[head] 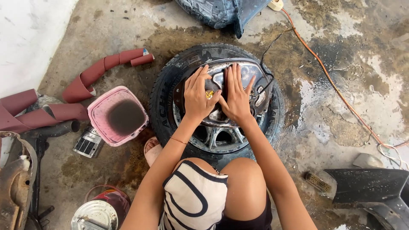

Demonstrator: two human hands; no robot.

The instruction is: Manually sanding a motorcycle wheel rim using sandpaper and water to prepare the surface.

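A black tyre (166, 91) on a metal rim lies flat on the wet concrete floor in front of me. On top of it rests a shiny chrome part (251, 74) with a dark frame. My left hand (197, 94) presses on this part, its fingers curled around a small dark piece with a yellow spot (209, 93). My right hand (237, 99) lies flat beside it, fingers spread, pressing on the same surface. The two hands touch at the thumbs. My knees show at the bottom.
A pink bucket (99, 123) of dark water stands left of the tyre, with rolls of red sandpaper (85, 79) behind it. Cans (94, 215) sit at lower left. An orange cable (336, 89) runs along the right. Dark body panels (370, 185) lie at right and top.
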